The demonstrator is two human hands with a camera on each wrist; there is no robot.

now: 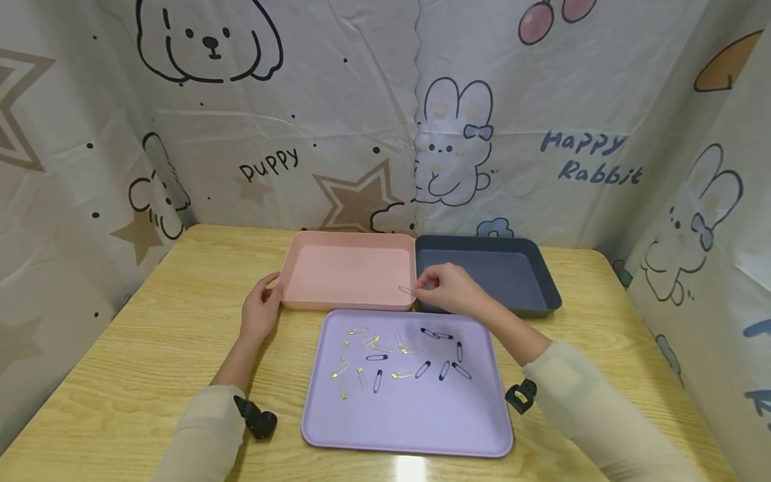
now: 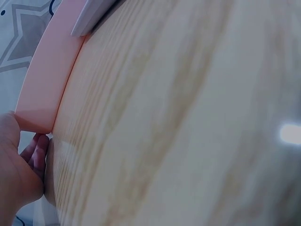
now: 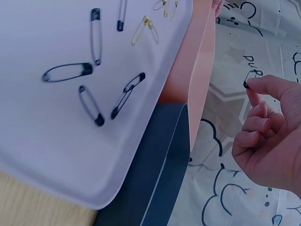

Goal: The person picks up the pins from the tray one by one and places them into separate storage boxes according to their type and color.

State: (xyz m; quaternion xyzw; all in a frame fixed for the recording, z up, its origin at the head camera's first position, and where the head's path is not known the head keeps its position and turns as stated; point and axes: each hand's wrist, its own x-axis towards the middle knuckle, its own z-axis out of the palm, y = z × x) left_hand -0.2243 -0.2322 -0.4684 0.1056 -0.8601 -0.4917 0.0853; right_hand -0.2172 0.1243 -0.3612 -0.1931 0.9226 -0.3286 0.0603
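Note:
My right hand [image 1: 448, 288] pinches a black-headed safety pin [image 3: 252, 74] between thumb and fingertips, its other fingers curled in. In the head view this pin points left, over the right end of the pink tray [image 1: 349, 234]. At that tray's left near corner, my left hand [image 1: 262, 311] grips the wall, thumb and fingers on either side of the corner in the left wrist view. Several black safety pins [image 1: 377, 381] lie mostly on the right of the lilac tray [image 1: 409, 422]. Several gold safety pins [image 1: 402, 375] are scattered on its left and middle.
A dark blue tray [image 1: 545, 281] stands against the pink tray's right side, partly behind my right hand. The lilac tray lies in front of both on the wooden table [image 1: 150, 348]. A printed curtain [image 1: 337, 127] hangs behind and at both sides.

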